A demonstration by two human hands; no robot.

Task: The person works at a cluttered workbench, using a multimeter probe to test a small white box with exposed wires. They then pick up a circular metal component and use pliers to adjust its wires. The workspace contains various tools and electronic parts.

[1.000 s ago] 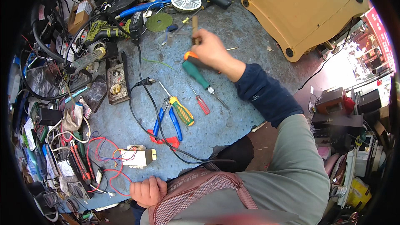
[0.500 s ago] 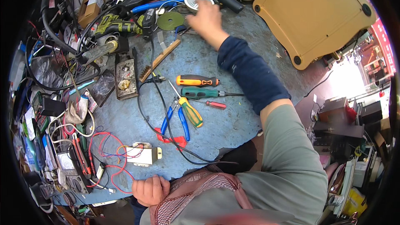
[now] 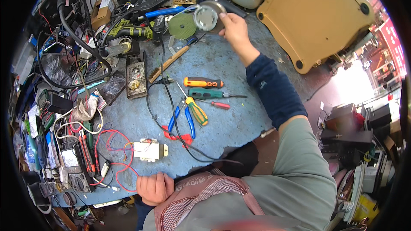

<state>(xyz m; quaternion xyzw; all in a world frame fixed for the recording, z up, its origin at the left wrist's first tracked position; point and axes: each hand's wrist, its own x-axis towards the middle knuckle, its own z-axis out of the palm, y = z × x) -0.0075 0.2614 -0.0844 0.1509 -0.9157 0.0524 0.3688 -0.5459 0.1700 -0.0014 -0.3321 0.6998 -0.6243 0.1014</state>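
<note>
My right hand [image 3: 236,31], at the far middle of the bench, grips the edge of a round silvery spool-like disc [image 3: 206,19]. The disc is raised and tilted, slightly blurred. Just left of it lies a flat green disc [image 3: 182,26]. My left hand [image 3: 154,189] is a closed fist at the near edge of the bench, with nothing showing in it. Above that fist sits a small white boxed transformer-like part [image 3: 147,150] with red and blue wires.
Mid-bench lie an orange-handled screwdriver [image 3: 203,82], a green screwdriver [image 3: 207,93], blue-handled pliers [image 3: 190,122] and a wooden brush [image 3: 173,62]. A black cable crosses the bench. Left are a meter [image 3: 78,183] and clutter; far right, a large tan panel [image 3: 314,17].
My right hand has lifted the round silvery disc off the bench and moved slightly right, tilting it. My left fist stays at the near edge. The whole view has shifted slightly.
</note>
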